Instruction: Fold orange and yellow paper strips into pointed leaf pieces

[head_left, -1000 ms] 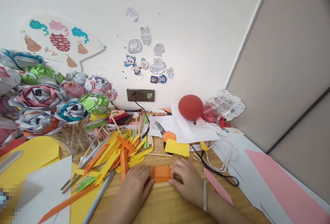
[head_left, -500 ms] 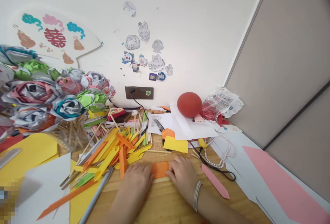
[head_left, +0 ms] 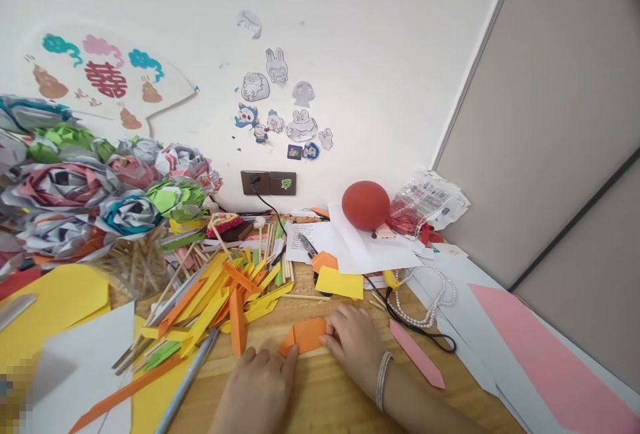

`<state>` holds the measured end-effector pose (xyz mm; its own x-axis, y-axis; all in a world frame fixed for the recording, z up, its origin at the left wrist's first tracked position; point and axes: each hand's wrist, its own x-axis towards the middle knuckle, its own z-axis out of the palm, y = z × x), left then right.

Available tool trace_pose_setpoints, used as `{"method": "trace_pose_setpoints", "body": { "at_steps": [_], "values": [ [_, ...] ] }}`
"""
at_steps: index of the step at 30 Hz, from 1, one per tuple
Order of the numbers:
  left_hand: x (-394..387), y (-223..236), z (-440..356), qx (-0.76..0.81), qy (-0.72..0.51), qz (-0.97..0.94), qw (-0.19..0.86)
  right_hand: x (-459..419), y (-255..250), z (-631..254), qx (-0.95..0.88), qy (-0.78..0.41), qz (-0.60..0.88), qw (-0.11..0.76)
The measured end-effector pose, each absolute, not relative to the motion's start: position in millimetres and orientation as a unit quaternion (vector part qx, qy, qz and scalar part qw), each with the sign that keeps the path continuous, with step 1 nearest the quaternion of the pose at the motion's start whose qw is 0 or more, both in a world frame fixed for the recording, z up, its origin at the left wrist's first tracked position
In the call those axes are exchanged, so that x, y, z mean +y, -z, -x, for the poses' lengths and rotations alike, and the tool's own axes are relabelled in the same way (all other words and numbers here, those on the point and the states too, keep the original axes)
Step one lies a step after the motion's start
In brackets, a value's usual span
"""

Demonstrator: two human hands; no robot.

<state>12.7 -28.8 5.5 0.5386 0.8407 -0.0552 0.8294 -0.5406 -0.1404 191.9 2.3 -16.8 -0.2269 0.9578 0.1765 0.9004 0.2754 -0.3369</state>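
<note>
A small folded piece of orange paper point(head_left: 310, 335) lies on the wooden table, its left end creased into a slanted corner. My right hand point(head_left: 353, 339) has closed on the paper's right end, thumb and fingertips at its edge; a silver bracelet circles that wrist. Below and left of the paper is my left hand point(head_left: 263, 377). Its thumb tip touches the paper's near left edge, while the bent fingers rest on the table, apart from the thumb. Just beyond them stands the end of an orange folded strip point(head_left: 238, 324).
Left lies a pile of yellow paper strips point(head_left: 210, 301) and sticks, with paper flowers point(head_left: 65, 184) behind. A red balloon point(head_left: 366, 205), white sheets point(head_left: 365, 251), a yellow paper piece point(head_left: 340, 283) and scissors point(head_left: 307, 245) lie beyond. A pink strip point(head_left: 417, 356) and pearl string point(head_left: 440, 297) are right.
My left hand has come off the paper's left end and shifted toward me, leaving its thumb at the edge. The slanted left corner now shows. The right hand stays on its end.
</note>
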Motion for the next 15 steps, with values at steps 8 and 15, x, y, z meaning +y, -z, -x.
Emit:
{"method": "trace_pose_setpoints", "body": {
  "at_steps": [8, 15],
  "values": [
    [-25, -26, 2, -0.493, -0.030, 0.868, -0.047, 4, 16, -200, -0.775, -0.134, 0.580, 0.213],
    [-26, 2, 10, -0.482, -0.023, 0.875, 0.052, 4, 19, -201, -0.767, -0.144, 0.578, 0.237]
  ]
}}
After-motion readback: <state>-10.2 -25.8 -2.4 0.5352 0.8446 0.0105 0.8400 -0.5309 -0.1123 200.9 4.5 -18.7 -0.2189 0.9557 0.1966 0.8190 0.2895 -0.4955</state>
